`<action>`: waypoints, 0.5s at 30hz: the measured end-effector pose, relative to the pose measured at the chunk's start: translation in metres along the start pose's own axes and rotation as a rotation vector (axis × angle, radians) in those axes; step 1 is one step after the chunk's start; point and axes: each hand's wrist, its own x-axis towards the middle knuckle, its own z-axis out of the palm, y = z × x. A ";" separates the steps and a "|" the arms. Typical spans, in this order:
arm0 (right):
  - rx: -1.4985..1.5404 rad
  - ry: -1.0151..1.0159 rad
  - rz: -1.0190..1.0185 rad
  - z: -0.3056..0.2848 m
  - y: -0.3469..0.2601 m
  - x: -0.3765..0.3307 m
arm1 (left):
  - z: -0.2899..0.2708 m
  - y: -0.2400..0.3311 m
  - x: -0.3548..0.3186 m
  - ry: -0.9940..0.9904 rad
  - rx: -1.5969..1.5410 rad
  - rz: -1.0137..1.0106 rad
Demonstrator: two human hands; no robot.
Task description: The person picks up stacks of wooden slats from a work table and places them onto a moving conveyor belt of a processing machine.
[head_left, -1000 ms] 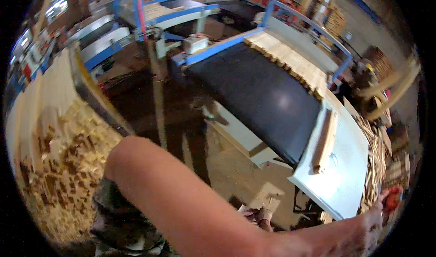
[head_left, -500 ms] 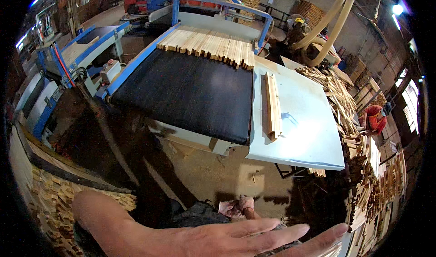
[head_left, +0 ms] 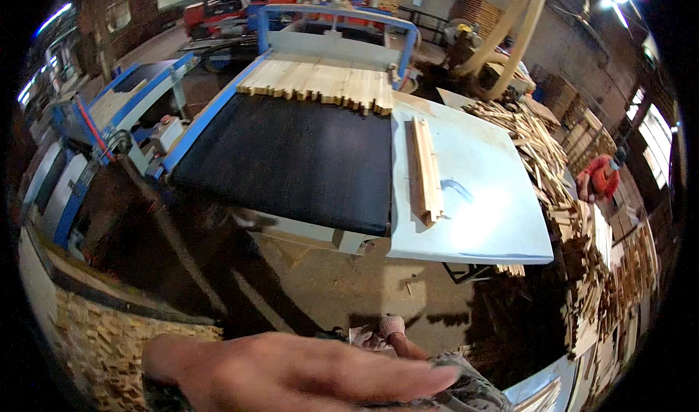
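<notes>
The left hand point(head_left: 291, 372) crosses the bottom of the view, close to the camera, palm down, fingers extended flat and lying side by side; its grip is apart and it holds nothing. The fingertips point to the right and end over a crumpled grey glove or cloth point(head_left: 470, 390) at the lower edge; whether they touch it cannot be told. The right hand cannot be identified with certainty: a small part of a limb with a pale cuff point(head_left: 393, 328) shows just above the grey item, and its grip cannot be told.

Beyond the hand lies a sawdust-covered floor point(head_left: 349, 281). Further off stands a blue-framed machine with a wide black conveyor belt point(head_left: 291, 161). A row of light wood slats point(head_left: 320, 84) lies across the far end of the belt, edge to edge. To the right of the belt, touching it, is a pale grey counter point(head_left: 480, 201). A short stack of long wood strips point(head_left: 426, 168) lies on that counter near its left edge, running lengthwise, well apart from the left hand.

Right of the counter, a large loose pile of offcut sticks point(head_left: 539, 150) spreads downward along the right side. A person in a red top point(head_left: 601, 179) stands beyond that pile. At lower left a bin of small wood blocks point(head_left: 102, 339) sits beside the left forearm.
</notes>
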 end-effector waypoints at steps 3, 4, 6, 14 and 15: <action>0.536 0.061 0.370 0.043 0.034 0.007 | 0.012 -0.017 0.020 0.014 -0.097 0.025; 0.205 -0.003 0.155 0.031 0.029 0.006 | 0.021 -0.021 0.022 0.035 -0.075 -0.005; -0.323 -0.092 -0.234 0.031 0.032 0.015 | 0.028 -0.016 0.020 0.098 -0.044 -0.019; -0.029 -0.058 -0.008 -0.043 0.005 -0.008 | 0.066 -0.048 0.028 0.230 -0.448 0.155; -0.034 -0.048 -0.004 -0.040 0.007 -0.010 | 0.068 -0.049 0.030 0.254 -0.536 0.193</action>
